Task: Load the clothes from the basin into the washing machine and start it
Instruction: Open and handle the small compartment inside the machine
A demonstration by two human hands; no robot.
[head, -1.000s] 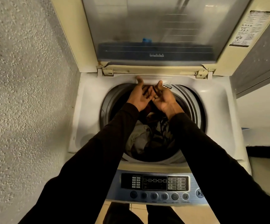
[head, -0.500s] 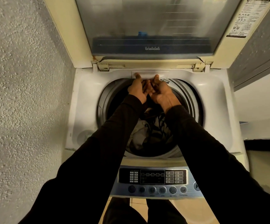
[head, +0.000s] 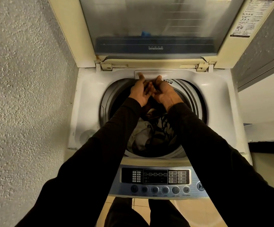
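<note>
A rough plastered wall (head: pixel 21 95) stands close against the washing machine (head: pixel 87 99) on its left. The lid (head: pixel 149 27) is raised upright at the back. Both hands reach over the drum opening to the small white flap (head: pixel 159 74) at the rear rim. The left hand (head: pixel 140 91) has straight fingers touching the flap; the right hand (head: pixel 165 92) is relaxed, holding nothing. The clothes (head: pixel 149 135) lie inside the drum, partly hidden by dark sleeves (head: pixel 215 153). The control panel (head: pixel 156 177) faces front.
</note>
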